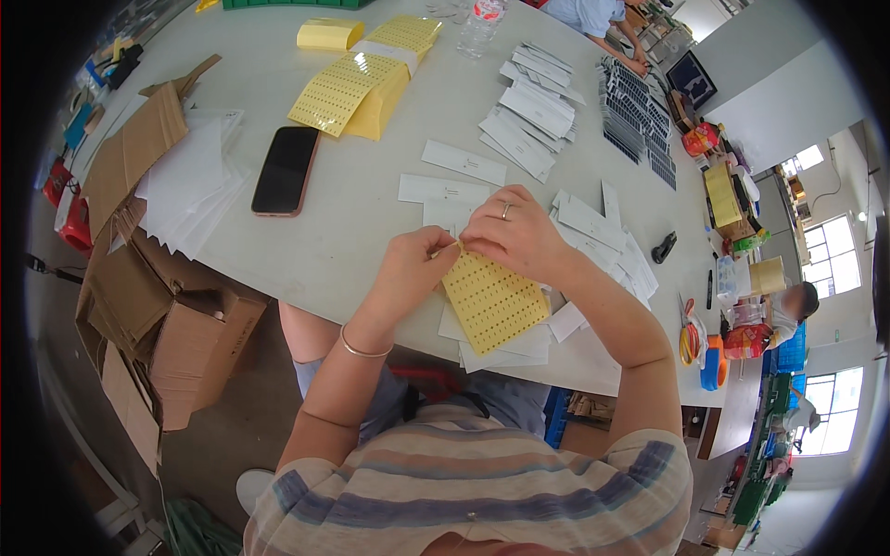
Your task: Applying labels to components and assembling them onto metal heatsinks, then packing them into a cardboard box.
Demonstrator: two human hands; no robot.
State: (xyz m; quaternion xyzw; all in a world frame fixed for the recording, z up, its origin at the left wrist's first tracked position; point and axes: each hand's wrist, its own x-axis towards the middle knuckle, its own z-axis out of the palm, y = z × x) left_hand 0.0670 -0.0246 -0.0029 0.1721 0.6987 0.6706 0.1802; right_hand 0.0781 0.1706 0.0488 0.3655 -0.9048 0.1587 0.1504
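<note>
A yellow sticker sheet (496, 306) with rows of small dark marks lies tilted near the table's front edge. My left hand (413, 269) pinches its upper left corner between thumb and finger. Close beside it, my right hand (514, 232) is closed with bent fingers at the sheet's top edge; whether a single sticker is between its fingertips is too small to tell. Loose white cards (464, 162) lie just beyond my hands, and other white cards (505, 357) show partly under the sheet. More white cards (593, 222) spread out by my right forearm.
Further off are a phone (286, 171), stacked yellow sheets (357, 88), a bottle (480, 26), white card piles (533, 107) and dark strips (635, 120). Scissors (689, 338) and an orange tape roll (712, 363) sit right. Cardboard boxes (199, 347) stand left. Another person's hand (638, 65) rests far right.
</note>
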